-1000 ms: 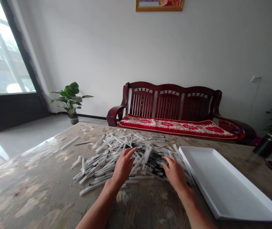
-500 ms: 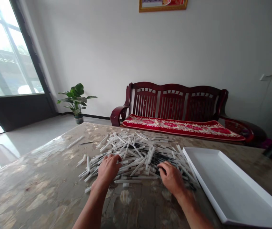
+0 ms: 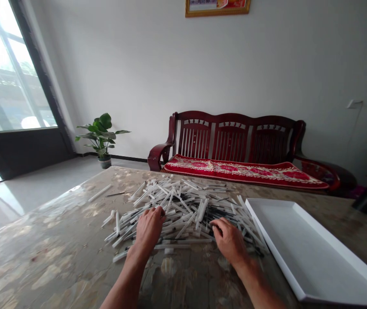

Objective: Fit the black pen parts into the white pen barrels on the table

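Note:
A loose heap of slim whitish pen barrels point(image 3: 186, 225) is spread over the table, with small caps among them. Thin dark rods like pen refills point(image 3: 220, 212) lie on the heap's right side. My left hand point(image 3: 150, 226) rests at the heap's near left part, its fingers curled down among the barrels. Whatever those fingers grip is hidden behind them. Beside the dark rods, my right hand point(image 3: 230, 240) has its thumb and fingers drawn together. Anything pinched there is too small to make out.
To the right of the heap lies a shallow white tray point(image 3: 319, 253). Patterned covering spreads across the table point(image 3: 51, 253). A dark red wooden bench point(image 3: 231, 137) with a red cloth stands beyond, and a potted plant point(image 3: 101, 135) sits at the far left.
My left hand has shifted slightly to the right and up over the heap. My right hand stays almost where it was. The whole view has moved a little.

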Demonstrator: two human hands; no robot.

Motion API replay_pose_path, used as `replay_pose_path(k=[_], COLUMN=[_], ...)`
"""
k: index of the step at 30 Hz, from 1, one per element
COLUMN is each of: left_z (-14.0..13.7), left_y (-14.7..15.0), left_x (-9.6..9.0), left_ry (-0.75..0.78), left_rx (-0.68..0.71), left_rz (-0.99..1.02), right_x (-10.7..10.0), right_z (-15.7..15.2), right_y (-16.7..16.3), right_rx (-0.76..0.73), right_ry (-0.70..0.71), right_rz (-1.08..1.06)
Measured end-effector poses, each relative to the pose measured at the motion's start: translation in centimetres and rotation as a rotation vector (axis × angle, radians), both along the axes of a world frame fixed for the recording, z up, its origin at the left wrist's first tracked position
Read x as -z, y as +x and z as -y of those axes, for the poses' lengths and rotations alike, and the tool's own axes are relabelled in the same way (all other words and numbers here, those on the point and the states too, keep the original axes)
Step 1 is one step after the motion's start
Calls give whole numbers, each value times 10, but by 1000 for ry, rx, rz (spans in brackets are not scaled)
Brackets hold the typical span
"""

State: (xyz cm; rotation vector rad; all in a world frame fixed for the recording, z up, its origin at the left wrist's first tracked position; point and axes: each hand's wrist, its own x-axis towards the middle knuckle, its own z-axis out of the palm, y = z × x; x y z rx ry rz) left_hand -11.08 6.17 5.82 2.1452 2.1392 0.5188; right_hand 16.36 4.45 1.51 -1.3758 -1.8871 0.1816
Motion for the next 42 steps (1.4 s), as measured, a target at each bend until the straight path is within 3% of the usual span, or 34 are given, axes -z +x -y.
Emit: replay_pose_path(k=[3,7,10,13,19,24,28,31,34,37,42], left_z=[3,13,19,22,26,24,19,17,15,12,9], left_y=[22,55,70,76,76,67,61,61,61,61,67], left_x=[6,20,31,37,30,18,14,11,5,1,6], left_ry=[134,241,266,274,255,185,235,315,377,326,135], left_rx=[173,448,601,646,633,642,450,301,244,199,143], left_rz=[82,53,32,41,28,145,476,908,1360,1718,1984], right_x=[-2,-10,-15,-15,-17,-21,-17,-12,-8,-6,-11], right_z=[1,7,11,11,9,8,7,8,8,7,15], right_y=[-6,-13,-15,-16,-14,-7,-8,-14,-18,-20,-25], right_rx=[-38,-174,-299,-314,-332,-298,-205,-219,-232,-175,-231], right_ry=[-62,-335,-509,-610,-453,-352,-304,-295,-238,-175,-420], right_rz=[-220,-522,-517,-413,-237,-157,-209,-284,-325,-347,-507])
